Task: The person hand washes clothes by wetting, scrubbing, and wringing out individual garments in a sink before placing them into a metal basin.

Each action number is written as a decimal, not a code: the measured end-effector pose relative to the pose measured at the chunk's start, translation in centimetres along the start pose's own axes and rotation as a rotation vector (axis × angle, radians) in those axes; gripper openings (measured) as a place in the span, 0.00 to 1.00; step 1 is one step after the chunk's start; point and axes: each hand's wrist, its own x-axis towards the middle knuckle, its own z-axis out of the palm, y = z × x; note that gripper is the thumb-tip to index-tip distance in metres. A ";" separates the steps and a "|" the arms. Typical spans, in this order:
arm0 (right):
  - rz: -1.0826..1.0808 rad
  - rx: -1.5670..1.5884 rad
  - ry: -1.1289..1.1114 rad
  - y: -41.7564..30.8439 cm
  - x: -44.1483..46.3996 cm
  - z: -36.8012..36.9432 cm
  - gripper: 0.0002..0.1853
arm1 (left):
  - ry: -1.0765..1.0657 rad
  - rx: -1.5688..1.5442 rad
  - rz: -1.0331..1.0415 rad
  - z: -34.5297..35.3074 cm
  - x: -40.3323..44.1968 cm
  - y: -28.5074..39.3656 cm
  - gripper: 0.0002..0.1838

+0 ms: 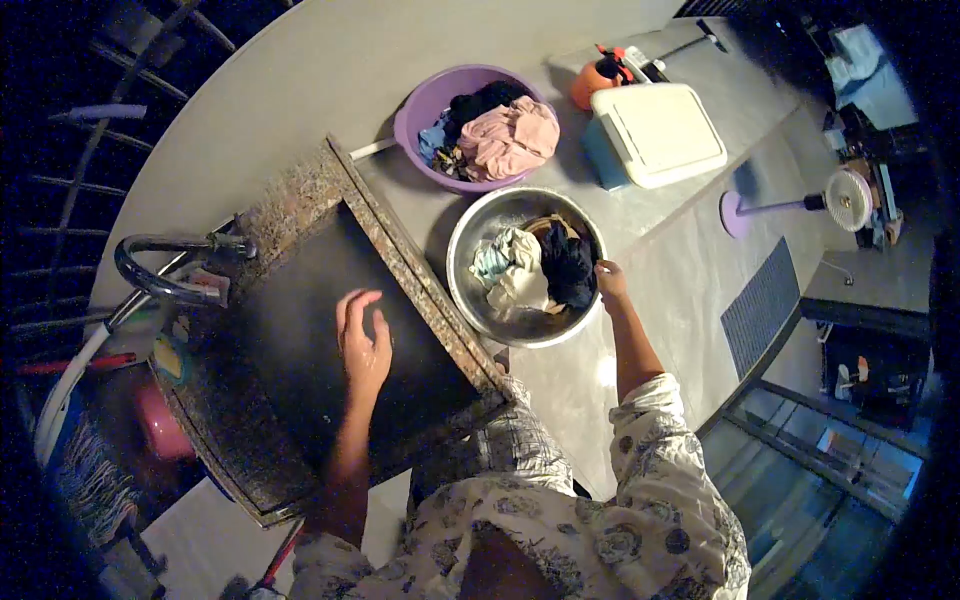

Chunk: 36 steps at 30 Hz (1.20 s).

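Note:
My right hand [611, 283] is closed on the right rim of a round steel basin [465, 300]. Inside the basin lie a whitish cloth [519, 275] and a dark navy cloth [567, 265], with some tan fabric partly under them. My left hand [364, 342] hovers over the dark sink [300, 320], fingers apart and holding nothing. The sink's speckled stone edge [415, 265] runs between my left hand and the basin. A curved metal tap [150, 285] reaches over the sink's far left side.
Behind the basin stands a purple tub [425, 95] of pink, black and blue clothes. A lidded box [660, 135] and an orange container [592, 88] are at the back right. Farther right are a purple-based stand fan [738, 213] and a grey mat [762, 310].

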 end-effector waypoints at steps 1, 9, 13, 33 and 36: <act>-0.011 0.017 0.007 -0.3 1.2 0.5 0.19 | 0.004 0.005 0.052 0.2 2.2 0.6 0.11; -0.442 0.315 -0.309 -22.4 5.6 7.9 0.11 | 0.002 0.090 0.170 5.2 13.9 -5.1 0.11; -0.590 0.274 -0.389 -29.6 9.0 16.7 0.08 | 0.145 0.070 0.082 7.5 16.5 -2.5 0.13; -0.973 -0.770 -0.332 -39.3 9.6 26.5 0.18 | 0.077 0.269 0.027 9.6 17.2 -3.1 0.08; -0.947 0.069 -0.262 -44.1 8.7 21.6 0.12 | 0.107 0.272 0.049 9.7 17.3 -2.6 0.07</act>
